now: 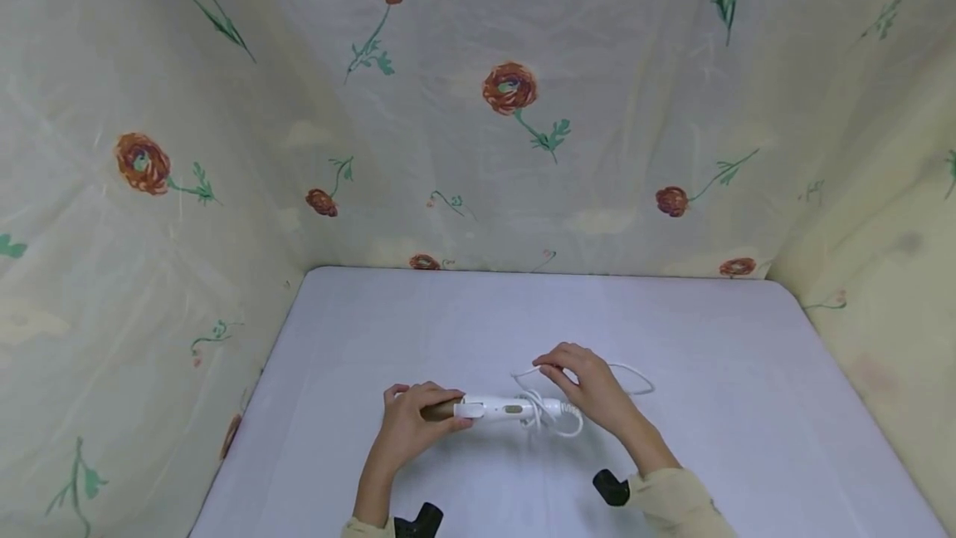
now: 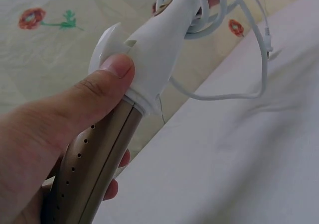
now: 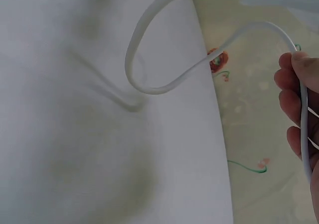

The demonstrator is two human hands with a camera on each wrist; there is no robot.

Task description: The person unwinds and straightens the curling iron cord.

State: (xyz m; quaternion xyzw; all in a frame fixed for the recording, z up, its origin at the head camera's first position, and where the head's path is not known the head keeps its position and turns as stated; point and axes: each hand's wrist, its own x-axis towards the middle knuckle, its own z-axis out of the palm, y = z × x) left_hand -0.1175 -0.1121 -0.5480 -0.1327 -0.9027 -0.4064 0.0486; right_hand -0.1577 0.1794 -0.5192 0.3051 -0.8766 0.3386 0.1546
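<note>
A curling iron [image 1: 493, 408] with a white handle and a brownish-gold barrel lies level above the table. Its barrel end is gripped by my left hand [image 1: 415, 424]; in the left wrist view the thumb [image 2: 107, 74] presses beside the white clamp lever [image 2: 105, 45]. Small holes run along the barrel [image 2: 94, 159]. The white cord [image 1: 548, 418] is looped around the handle's right end. My right hand [image 1: 593, 384] pinches a length of cord [image 3: 303, 104] between thumb and fingers, just right of the handle. A loose cord loop trails beyond that hand.
The white-covered table [image 1: 672, 339] spreads out below both hands. Floral cloth [image 1: 448, 148] hangs behind it and along both sides. A black strap mount [image 1: 611, 488] sits at the right wrist, another [image 1: 420, 521] at the left.
</note>
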